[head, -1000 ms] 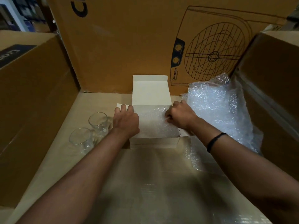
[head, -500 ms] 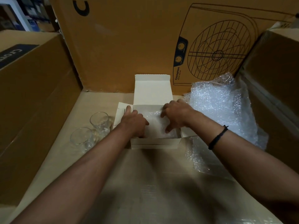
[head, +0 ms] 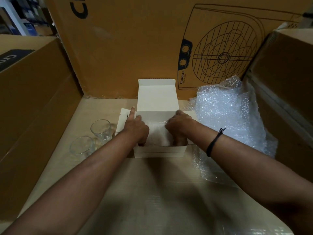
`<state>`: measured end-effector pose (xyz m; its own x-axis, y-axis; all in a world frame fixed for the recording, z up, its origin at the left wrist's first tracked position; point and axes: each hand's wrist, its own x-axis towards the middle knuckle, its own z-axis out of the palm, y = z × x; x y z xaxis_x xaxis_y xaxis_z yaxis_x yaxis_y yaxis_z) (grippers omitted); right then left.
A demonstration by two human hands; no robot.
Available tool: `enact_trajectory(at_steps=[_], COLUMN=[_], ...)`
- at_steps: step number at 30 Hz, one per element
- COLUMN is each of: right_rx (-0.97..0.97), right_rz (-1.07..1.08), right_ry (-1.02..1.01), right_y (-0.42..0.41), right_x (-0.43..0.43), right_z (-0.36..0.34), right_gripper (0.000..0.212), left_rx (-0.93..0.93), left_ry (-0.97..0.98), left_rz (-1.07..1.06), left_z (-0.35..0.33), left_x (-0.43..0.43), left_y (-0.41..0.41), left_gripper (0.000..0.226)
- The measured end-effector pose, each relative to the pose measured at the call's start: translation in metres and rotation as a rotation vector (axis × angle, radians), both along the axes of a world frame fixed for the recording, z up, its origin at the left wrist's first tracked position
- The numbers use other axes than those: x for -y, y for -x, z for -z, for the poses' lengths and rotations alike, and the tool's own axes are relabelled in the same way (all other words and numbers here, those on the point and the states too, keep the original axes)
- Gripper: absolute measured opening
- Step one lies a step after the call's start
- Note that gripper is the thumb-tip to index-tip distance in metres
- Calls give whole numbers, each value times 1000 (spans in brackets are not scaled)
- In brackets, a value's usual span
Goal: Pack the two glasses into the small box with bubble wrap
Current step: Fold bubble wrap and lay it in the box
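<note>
Bubble wrap sheet [head: 158, 134] lies inside the small box [head: 159, 152], a white carton at the middle of the worktop [head: 152, 192] with its lid [head: 157, 97] standing upright at the back. The left hand [head: 137, 128] reaches into the box's left side. Its index finger is straight and points past the side flap, and its other fingers are bent down onto the sheet; I cannot tell whether they pinch it. The right hand [head: 179, 123] is at the box's right side, fingers curled on the sheet's edge and thumb dipped inside. A black wristband [head: 214, 143] circles that wrist. The 2 glasses [head: 100, 130] stand upright just left of the box, close together and untouched. Loose bubble wrap [head: 227, 119] is heaped to the right. Big brown cartons [head: 135, 48] wall in the worktop on 3 sides.
</note>
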<state>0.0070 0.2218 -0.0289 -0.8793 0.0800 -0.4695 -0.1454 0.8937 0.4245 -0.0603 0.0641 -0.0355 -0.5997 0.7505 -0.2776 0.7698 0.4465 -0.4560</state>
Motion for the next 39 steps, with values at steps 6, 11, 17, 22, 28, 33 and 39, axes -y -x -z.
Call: enact_trajectory(at_steps=[6,11,17,22,28,33,39], right_rx=[-11,-56,25,-270,-952,-607,-681], right_rz=[-26,42,110,144,509,743,712], right_ry=[-27,-57,-100,279,711,537,492], right_y=[-17,-21,-27,-35,-119,-173,-190], right_x=[10,17,19,7,-54,-73,-64], right_z=[10,-5,-1,-22,-27,19,48], right_gripper=[68,80,58,70,35,60,34], left_rx=[-69,-26,-31,56,412,521,388], left_ry=[87,21,119,-58,-686,-911,-853], left_rz=[3,-69,-30,-48,-137,-79,105], left_z=[9,-4,-1,-14,-25,4,40], left_x=[0,-3,-1,0,21,52,58], left_y=[-1,-6,-16,-18,-45,-83,-85], left_gripper=[46,27,26,26,37,37,49])
